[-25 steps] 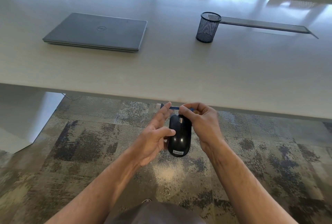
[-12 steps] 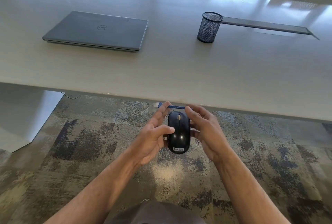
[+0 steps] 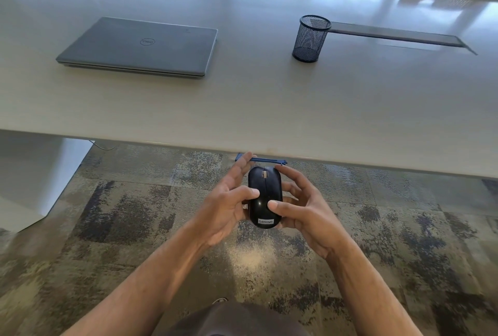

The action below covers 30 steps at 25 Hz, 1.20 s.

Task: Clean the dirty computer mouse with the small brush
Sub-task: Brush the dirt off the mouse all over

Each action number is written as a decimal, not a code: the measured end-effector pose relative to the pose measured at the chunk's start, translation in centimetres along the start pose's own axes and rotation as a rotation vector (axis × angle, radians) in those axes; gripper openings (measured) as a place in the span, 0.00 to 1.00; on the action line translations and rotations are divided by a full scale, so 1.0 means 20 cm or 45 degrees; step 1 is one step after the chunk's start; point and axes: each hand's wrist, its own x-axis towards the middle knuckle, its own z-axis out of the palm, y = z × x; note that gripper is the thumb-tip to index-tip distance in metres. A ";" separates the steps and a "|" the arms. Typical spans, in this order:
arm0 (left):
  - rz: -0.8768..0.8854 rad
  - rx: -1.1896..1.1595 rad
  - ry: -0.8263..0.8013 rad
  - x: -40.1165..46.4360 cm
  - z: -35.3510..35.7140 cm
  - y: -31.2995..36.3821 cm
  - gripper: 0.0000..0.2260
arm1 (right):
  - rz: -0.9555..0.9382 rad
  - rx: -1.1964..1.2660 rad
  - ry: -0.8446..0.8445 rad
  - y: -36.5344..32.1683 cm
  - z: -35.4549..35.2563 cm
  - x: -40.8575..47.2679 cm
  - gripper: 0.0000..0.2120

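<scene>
Glossy black oval computer mouse [image 3: 265, 198] sits low centre of frame, held in the air between both hands, below the near table edge and over the carpet. White label at its near end reads "Lenovo"; scroll wheel at the far end.

Grey closed laptop [image 3: 140, 47] in the upper left of the frame shows a "Dell" logo on its lid, seen upside down. Black wire-mesh pen cup [image 3: 310, 37] stands upright upper centre-right, well apart from the laptop, with a dark flat strip [image 3: 398, 36] running right from behind it.

Pale matte table [image 3: 242, 109] has a wide bare band between those items and its near edge, which crosses the frame just above the hands. Below it we see mottled grey-brown carpet [image 3: 134, 214].

Left hand [image 3: 229, 201] is palm inward, thumb on the mouse's left top, fingers reaching up past its far end. Thin blue small brush [image 3: 265, 160] lies horizontal just beyond the mouse, its left part behind the left fingertips; how those fingers grip it we cannot tell. Right hand [image 3: 304, 209] cradles the mouse from the right, thumb tip on its top, fingers curled round its side. Both forearms enter from the bottom of frame.
</scene>
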 end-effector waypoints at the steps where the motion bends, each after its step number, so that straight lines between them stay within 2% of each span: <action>1: -0.005 0.011 -0.005 0.00 0.00 0.00 0.35 | -0.001 -0.002 0.000 0.00 0.00 0.00 0.36; 11: 0.013 0.046 0.032 -0.05 0.01 0.01 0.30 | -0.075 0.056 -0.089 0.03 -0.01 -0.01 0.34; 15: 0.050 0.084 0.125 -0.05 0.00 0.01 0.27 | -0.088 0.079 -0.071 0.04 -0.03 -0.02 0.36; 18: 0.164 0.101 0.262 -0.04 -0.01 0.01 0.21 | -0.103 0.069 -0.056 0.04 -0.06 -0.03 0.37; 23: 0.418 0.415 0.555 -0.04 -0.02 -0.01 0.15 | -0.103 0.066 -0.001 0.05 -0.09 -0.04 0.37; 30: 0.556 0.725 0.635 -0.06 -0.01 -0.03 0.05 | -0.131 0.108 0.015 0.04 -0.11 -0.05 0.36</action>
